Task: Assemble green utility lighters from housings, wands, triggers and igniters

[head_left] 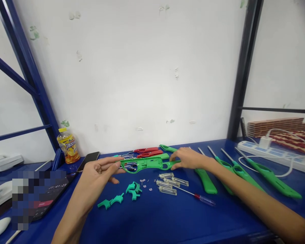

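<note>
My left hand [99,173] pinches the left end of a green half-shell casing [149,163], its hollow inside facing me. At the right, the fingers of my right hand [184,158] close on a green piece [169,165] beside the casing's right end; whether the two pieces touch is unclear. Red casings [148,152] lie behind, with metal wire parts [129,166] partly hidden by the green casing. In front are clear plastic tanks [167,190], small white bits [144,186] and teal triggers [134,189].
A screwdriver [204,200] lies right of the tanks. Several green lighters [271,179] with metal rods are at the right, near a white power strip [277,154]. A yellow-capped bottle [68,146], a phone [88,160] and a dark tablet [53,196] are at the left.
</note>
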Motion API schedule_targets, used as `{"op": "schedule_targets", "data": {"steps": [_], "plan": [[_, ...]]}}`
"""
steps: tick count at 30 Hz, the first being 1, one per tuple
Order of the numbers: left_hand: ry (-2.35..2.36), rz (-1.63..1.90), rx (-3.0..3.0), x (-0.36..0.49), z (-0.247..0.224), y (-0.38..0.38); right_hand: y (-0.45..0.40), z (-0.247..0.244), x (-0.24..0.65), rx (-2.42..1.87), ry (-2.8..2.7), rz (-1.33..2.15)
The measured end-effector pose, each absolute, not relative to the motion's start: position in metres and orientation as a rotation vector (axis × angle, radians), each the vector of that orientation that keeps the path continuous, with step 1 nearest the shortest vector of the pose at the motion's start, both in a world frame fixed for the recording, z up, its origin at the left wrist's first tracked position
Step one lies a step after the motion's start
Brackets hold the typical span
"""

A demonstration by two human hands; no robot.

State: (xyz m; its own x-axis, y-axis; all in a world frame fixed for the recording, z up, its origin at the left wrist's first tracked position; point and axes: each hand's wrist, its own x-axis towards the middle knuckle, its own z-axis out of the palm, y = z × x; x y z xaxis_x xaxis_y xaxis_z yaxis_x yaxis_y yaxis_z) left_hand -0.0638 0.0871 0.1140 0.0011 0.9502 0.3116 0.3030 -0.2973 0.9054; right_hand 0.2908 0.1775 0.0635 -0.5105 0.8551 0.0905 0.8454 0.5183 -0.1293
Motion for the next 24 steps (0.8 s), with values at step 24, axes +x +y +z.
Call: {"op": "schedule_targets", "data": {"steps": [24], "plan": [[1.724,0.675,2.364,-0.087,0.102,0.148,0.109,0.075,0.233,-1.256,-2.153,0.152]]}}
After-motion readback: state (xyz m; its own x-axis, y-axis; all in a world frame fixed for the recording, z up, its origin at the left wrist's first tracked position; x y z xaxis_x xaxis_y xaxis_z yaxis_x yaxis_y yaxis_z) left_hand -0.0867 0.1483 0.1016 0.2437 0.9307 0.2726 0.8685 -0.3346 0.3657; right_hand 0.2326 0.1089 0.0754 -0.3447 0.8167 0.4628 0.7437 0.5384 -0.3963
